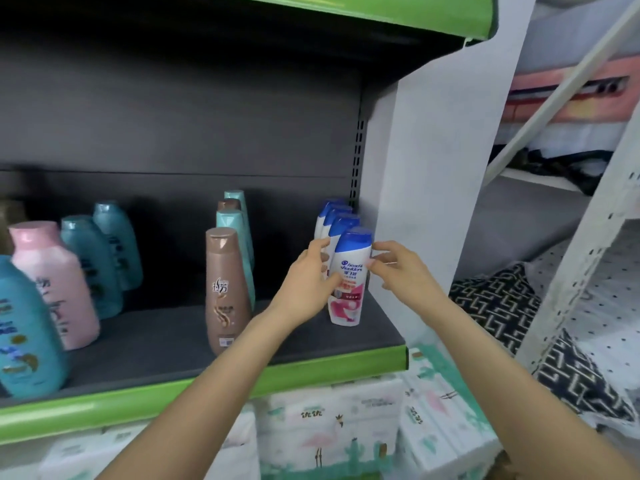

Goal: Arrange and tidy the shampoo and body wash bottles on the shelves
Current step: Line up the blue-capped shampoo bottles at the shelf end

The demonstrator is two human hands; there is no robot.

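Glossy plastic bottles [348, 271], matt shelf [207, 344]

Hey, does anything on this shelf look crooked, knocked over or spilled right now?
Nothing is spilled or toppled. The front white bottle, held between the left hand and right hand, leans slightly left; so does the brown bottle.

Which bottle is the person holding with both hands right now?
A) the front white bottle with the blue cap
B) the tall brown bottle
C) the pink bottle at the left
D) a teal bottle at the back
A: the left hand and the right hand both grip the front white bottle with the blue cap, which stands at the right end of the shelf.
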